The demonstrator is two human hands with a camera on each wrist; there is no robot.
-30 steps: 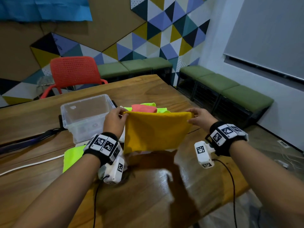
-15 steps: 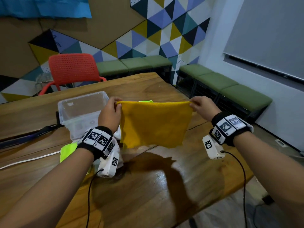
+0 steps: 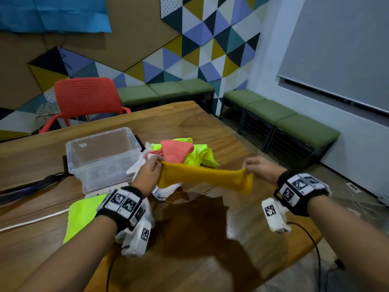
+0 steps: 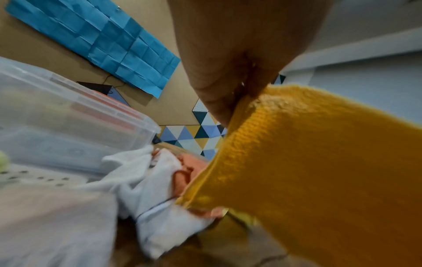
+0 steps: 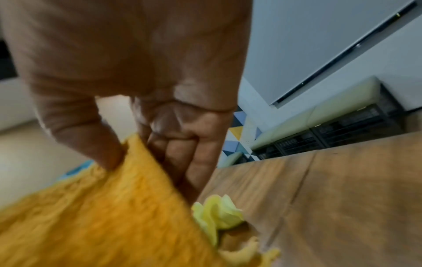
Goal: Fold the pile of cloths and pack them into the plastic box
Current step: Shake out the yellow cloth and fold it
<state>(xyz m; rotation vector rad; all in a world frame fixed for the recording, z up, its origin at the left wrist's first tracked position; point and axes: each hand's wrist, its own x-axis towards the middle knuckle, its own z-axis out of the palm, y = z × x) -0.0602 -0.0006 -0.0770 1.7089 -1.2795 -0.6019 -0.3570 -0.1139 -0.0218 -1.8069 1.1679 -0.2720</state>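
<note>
A mustard-yellow cloth [image 3: 205, 178] [image 4: 319, 171] [image 5: 95, 216] is stretched low over the wooden table [image 3: 200, 239]. My left hand [image 3: 150, 167] pinches its left end and my right hand [image 3: 251, 167] pinches its right end. Behind it lies the pile of cloths [image 3: 185, 151]: a coral one on neon-yellow ones, with white ones [image 4: 160, 189] by my left hand. The clear plastic box [image 3: 103, 157] [image 4: 68, 126] stands open left of the pile. A flat neon-yellow cloth [image 3: 82, 216] lies in front of the box.
A red chair [image 3: 86, 98] stands beyond the table's far side. Green benches [image 3: 280, 114] line the walls at the right. Cables [image 3: 31, 220] run over the table at the left. The table's right edge [image 3: 313, 239] is near my right wrist.
The yellow cloth hung upright as a flat sheet between my raised hands. Both hands have come down and the cloth now lies as a narrow band above the table, uncovering the pile behind.
</note>
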